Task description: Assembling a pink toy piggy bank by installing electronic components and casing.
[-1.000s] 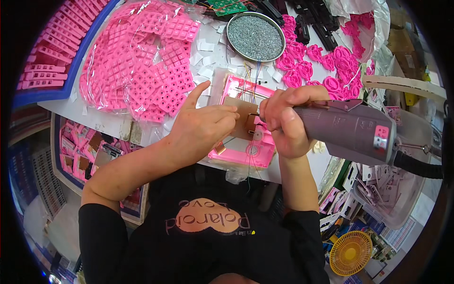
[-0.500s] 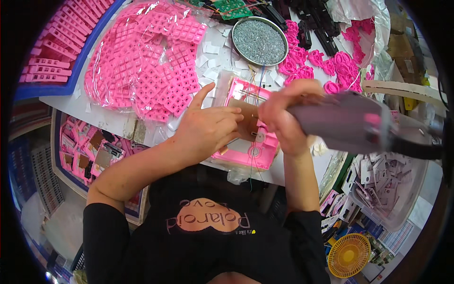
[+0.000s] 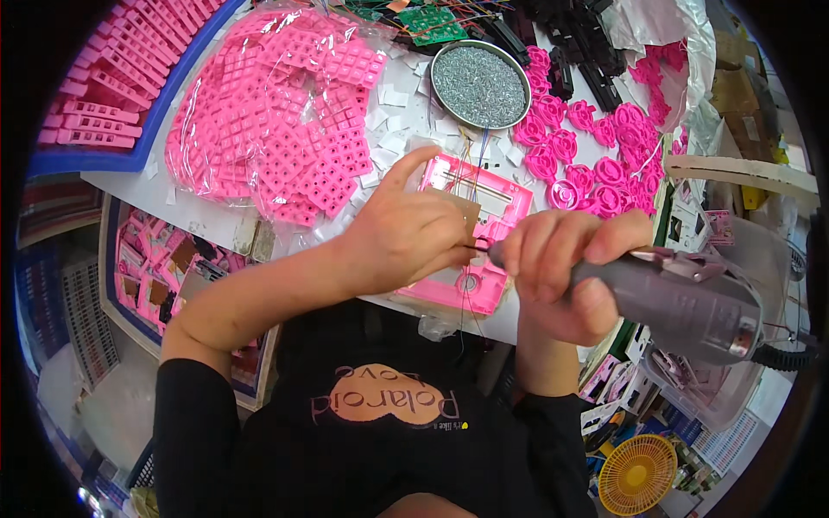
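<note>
My right hand (image 3: 570,268) grips a grey electric screwdriver (image 3: 691,311), tilted nearly level with its bit pointing left. The bit's tip meets the fingertips of my left hand (image 3: 406,229), over a pink plastic housing (image 3: 488,298). The left hand's lower fingers are pressed together there, and whatever they pinch is too small to make out; one finger stretches toward the housing's far edge. Inside the housing lies a brown board (image 3: 469,210), partly under the left hand. Thin wires (image 3: 475,173) run across the housing.
A round dish of small metal screws (image 3: 480,84) stands behind the housing. To the left lie a clear bag of pink keypad parts (image 3: 276,112) and a blue crate (image 3: 151,129). Pink ring-shaped parts (image 3: 609,173) and black parts (image 3: 596,69) spread to the right. A yellow basket (image 3: 637,470) sits lower right.
The screwdriver has swung lower and turned its bit left toward my left hand. My left hand has moved slightly right, its lower fingers drawing together at the bit.
</note>
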`<state>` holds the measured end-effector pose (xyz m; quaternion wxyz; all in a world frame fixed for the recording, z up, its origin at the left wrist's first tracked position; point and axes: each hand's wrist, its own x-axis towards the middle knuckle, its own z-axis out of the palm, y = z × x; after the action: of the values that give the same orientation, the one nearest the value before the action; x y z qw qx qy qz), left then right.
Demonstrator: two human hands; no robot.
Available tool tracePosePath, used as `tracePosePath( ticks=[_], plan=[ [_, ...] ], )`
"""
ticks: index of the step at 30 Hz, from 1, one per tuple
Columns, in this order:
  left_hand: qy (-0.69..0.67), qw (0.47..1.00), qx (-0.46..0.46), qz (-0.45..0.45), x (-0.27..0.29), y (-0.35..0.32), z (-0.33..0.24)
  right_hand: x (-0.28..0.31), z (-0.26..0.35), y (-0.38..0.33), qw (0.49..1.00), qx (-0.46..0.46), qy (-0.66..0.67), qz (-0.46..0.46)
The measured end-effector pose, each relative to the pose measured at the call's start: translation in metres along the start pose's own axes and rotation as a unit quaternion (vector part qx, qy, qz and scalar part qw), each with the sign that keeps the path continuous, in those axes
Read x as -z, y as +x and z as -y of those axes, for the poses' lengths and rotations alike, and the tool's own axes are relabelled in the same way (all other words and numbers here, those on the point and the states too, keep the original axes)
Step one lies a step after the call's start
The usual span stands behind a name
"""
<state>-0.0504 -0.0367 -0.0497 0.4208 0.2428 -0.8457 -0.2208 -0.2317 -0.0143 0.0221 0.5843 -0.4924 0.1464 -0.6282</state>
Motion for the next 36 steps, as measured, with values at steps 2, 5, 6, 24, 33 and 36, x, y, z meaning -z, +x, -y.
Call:
tracePosePath(
  ticks=[2, 5, 6, 24, 33, 36],
  plan=[
    [0.031, 0.998, -0.022, 0.040, 0.003, 0.010, 0.005, 0.005, 0.008, 0.002, 1.000, 0.008, -0.021, -0.008],
    [0.045, 0.997, -0.039, 0.055, 0.005, 0.014, 0.008, 0.010, 0.014, 0.005, 0.999, 0.041, -0.011, 0.015],
    [0.043, 0.997, -0.042, 0.052, 0.005, 0.014, 0.008, 0.009, 0.014, 0.004, 0.999, 0.036, -0.009, 0.010],
    [0.000, 0.995, 0.041, 0.090, 0.012, 0.002, -0.002, -0.001, 0.007, 0.000, 1.000, 0.011, -0.007, 0.021],
    [0.219, 0.956, 0.155, 0.119, 0.017, 0.106, 0.102, 0.008, -0.013, 0.003, 0.998, 0.010, -0.059, -0.016],
    [0.366, 0.896, 0.172, 0.183, -0.026, 0.118, 0.141, 0.001, -0.021, -0.003, 0.994, -0.017, -0.108, -0.032]
  ],
)
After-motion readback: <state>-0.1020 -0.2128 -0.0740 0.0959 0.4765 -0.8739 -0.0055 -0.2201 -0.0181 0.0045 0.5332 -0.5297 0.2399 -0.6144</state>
